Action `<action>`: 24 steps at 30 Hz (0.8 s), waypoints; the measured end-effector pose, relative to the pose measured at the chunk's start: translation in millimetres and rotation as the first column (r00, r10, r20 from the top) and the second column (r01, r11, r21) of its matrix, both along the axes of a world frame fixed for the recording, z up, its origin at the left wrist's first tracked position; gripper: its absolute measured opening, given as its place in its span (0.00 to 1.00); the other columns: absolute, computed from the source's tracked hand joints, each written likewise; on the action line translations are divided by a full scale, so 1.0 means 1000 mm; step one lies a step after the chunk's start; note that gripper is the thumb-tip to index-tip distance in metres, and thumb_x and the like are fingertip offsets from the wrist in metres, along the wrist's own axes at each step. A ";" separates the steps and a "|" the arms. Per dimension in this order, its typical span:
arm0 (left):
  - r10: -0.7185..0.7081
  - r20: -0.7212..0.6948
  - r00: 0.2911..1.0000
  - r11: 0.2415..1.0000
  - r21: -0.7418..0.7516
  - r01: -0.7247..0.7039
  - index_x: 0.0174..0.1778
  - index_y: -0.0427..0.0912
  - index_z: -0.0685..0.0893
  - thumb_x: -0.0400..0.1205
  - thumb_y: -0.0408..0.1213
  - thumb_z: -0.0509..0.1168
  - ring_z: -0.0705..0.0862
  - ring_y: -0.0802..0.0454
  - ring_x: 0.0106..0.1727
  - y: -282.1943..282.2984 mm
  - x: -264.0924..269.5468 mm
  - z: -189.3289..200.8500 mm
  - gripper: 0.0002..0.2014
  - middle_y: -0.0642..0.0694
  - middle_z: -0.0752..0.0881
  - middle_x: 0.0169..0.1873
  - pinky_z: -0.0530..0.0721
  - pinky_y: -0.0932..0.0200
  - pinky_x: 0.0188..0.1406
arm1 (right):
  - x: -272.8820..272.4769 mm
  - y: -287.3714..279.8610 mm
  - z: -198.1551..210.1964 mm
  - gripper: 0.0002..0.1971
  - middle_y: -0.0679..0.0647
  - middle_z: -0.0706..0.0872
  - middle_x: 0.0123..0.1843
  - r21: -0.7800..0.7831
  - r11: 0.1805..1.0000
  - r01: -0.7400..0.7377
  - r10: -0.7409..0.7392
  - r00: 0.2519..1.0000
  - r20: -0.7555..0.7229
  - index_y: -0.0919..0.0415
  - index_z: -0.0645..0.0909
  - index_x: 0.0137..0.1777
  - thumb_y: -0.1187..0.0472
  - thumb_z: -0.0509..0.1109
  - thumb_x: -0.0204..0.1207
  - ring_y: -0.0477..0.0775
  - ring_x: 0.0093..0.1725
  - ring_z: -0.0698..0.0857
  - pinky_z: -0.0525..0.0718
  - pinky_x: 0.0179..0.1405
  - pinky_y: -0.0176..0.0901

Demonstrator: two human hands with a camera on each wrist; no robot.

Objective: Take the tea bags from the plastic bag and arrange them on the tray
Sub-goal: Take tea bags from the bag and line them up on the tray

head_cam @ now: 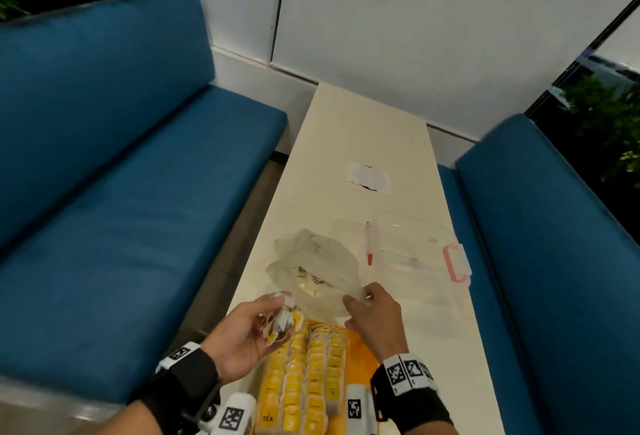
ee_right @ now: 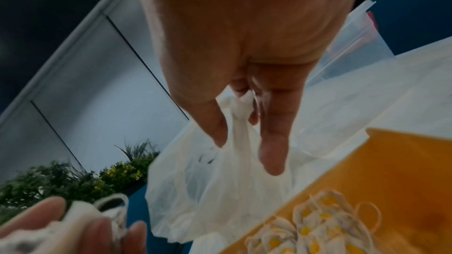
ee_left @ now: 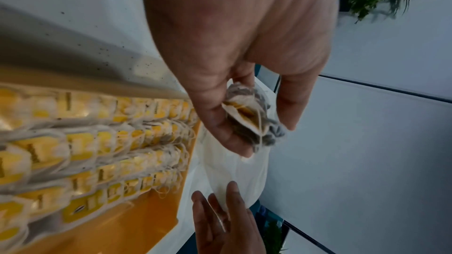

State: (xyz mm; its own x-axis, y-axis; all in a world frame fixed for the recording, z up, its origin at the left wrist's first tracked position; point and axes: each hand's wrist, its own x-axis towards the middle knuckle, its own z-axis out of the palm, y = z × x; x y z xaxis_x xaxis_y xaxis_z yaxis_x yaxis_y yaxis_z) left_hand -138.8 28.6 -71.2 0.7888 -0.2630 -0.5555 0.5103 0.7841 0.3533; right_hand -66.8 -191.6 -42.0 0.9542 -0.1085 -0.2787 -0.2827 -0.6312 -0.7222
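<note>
Tea bags (head_cam: 282,322) sit bunched in the left hand (head_cam: 242,329), low and left of centre in the head view, fingers curled round a small cluster with strings trailing; the left wrist view shows the same clump pinched between thumb and fingers. The orange tray (head_cam: 365,355) lies directly below and just to the right of that hand, at the bottom middle of the frame, its long axis running from the bottom edge up toward the plastic bag (head_cam: 317,270). Four rows of yellow-tagged tea bags already fill most of it, overlapping like shingles, and the rows end near the tray's upper rim, so the free room looks to be the bare orange strip down its right side. The left hand is the nearer one for setting down; it needs only to drop and shift slightly right. The right hand (head_cam: 375,315) grips a gathered edge of the plastic bag, holding it up just above the tray's upper end, where the sagging film could get in the way. A clear lidded box with pink clasps (head_cam: 419,251) and a red-tipped pen (head_cam: 369,244) lie on the table (head_cam: 363,129) at right of centre, well apart from the tray.
</note>
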 end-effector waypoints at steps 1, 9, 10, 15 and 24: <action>0.002 0.002 1.000 1.000 0.012 -0.002 0.65 0.34 0.86 0.79 0.31 0.72 0.89 0.43 0.42 -0.002 -0.003 -0.001 0.18 0.34 0.89 0.51 0.92 0.51 0.44 | -0.004 -0.002 0.002 0.18 0.53 0.87 0.50 -0.042 0.999 -0.026 0.026 1.000 -0.004 0.55 0.78 0.54 0.49 0.78 0.70 0.52 0.42 0.91 0.91 0.41 0.46; -0.042 0.043 0.998 0.997 0.063 0.040 0.66 0.34 0.80 0.76 0.19 0.69 0.86 0.40 0.37 -0.020 -0.007 -0.009 0.22 0.29 0.85 0.50 0.90 0.53 0.35 | -0.055 0.005 0.025 0.09 0.54 0.88 0.40 0.128 0.987 -0.101 0.107 0.993 -0.040 0.57 0.84 0.44 0.54 0.80 0.73 0.52 0.35 0.90 0.80 0.29 0.40; -0.049 0.048 0.998 0.998 0.053 0.046 0.65 0.34 0.80 0.75 0.18 0.68 0.85 0.39 0.36 -0.022 -0.007 -0.010 0.22 0.29 0.83 0.50 0.89 0.52 0.34 | -0.058 0.009 0.022 0.10 0.59 0.89 0.40 0.238 0.967 -0.089 0.116 0.988 -0.103 0.62 0.84 0.44 0.56 0.80 0.73 0.58 0.34 0.90 0.80 0.26 0.44; -0.040 0.080 0.996 0.999 0.001 0.040 0.64 0.35 0.80 0.73 0.15 0.64 0.88 0.35 0.42 -0.030 -0.006 -0.012 0.23 0.29 0.82 0.51 0.91 0.46 0.41 | -0.064 0.021 0.014 0.11 0.63 0.91 0.38 0.364 0.931 -0.031 0.110 0.974 -0.197 0.68 0.82 0.48 0.63 0.80 0.73 0.60 0.33 0.90 0.79 0.24 0.43; -0.068 0.079 0.995 0.993 0.097 0.060 0.64 0.33 0.80 0.75 0.22 0.69 0.86 0.36 0.43 -0.033 -0.003 -0.010 0.20 0.29 0.82 0.48 0.91 0.46 0.38 | -0.058 0.027 0.004 0.03 0.66 0.91 0.34 0.318 0.948 0.011 0.038 0.988 -0.149 0.66 0.82 0.43 0.69 0.74 0.74 0.57 0.30 0.89 0.79 0.24 0.42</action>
State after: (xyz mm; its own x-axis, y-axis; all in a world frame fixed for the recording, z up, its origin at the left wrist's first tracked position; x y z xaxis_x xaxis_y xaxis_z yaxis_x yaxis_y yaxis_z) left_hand -141.4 -4.8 -80.9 0.8161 -0.2641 -0.5140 0.5244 0.7121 0.4668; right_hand -125.2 -164.9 -37.9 0.8991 0.0219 -0.4373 -0.3969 -0.3807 -0.8352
